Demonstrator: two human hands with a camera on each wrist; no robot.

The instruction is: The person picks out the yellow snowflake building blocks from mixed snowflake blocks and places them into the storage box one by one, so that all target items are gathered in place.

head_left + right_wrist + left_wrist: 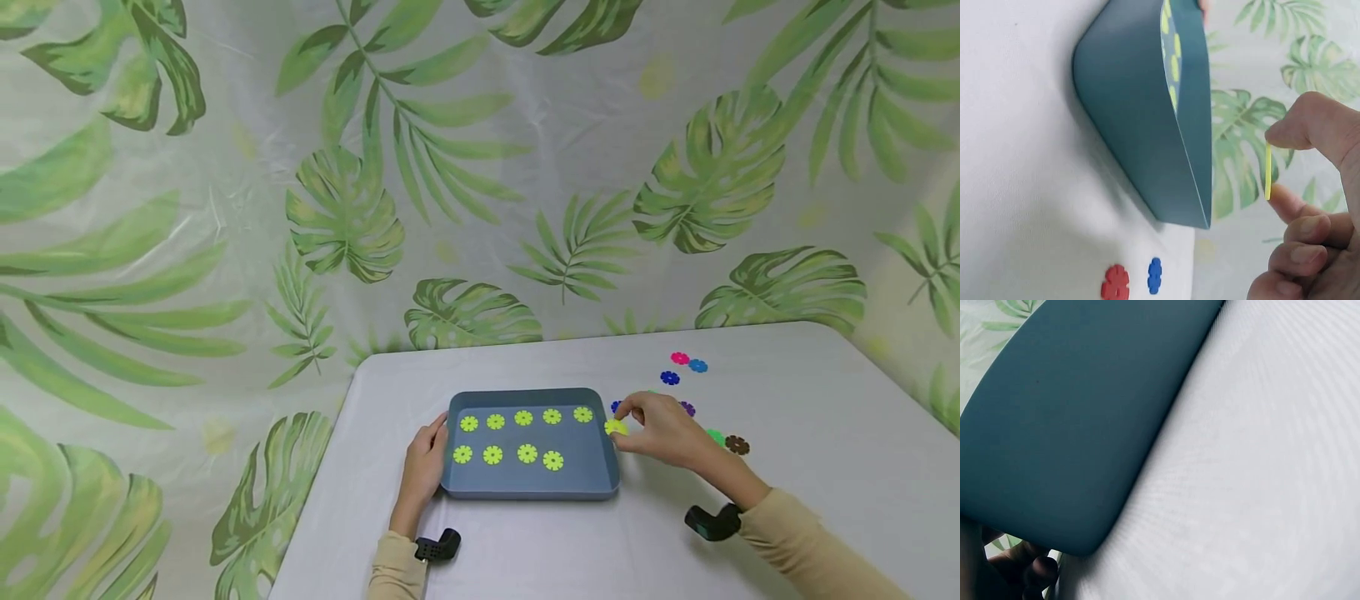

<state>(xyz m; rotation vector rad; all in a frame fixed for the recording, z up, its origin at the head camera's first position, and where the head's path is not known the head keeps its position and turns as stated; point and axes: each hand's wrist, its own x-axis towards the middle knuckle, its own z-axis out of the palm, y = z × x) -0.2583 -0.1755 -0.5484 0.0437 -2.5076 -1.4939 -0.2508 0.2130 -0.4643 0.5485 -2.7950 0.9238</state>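
Head looks down; both wrists closely flank the tray [525, 400].

Bare counter [810, 467] right and front of tray [600, 487]; loose discs [686, 367] scattered right of tray; tray's lower-right corner unoccupied; raised rim bars sideways entry.

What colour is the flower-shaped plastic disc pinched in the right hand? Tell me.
Yellow-green flower-shaped plastic disc; clearest in the head view.
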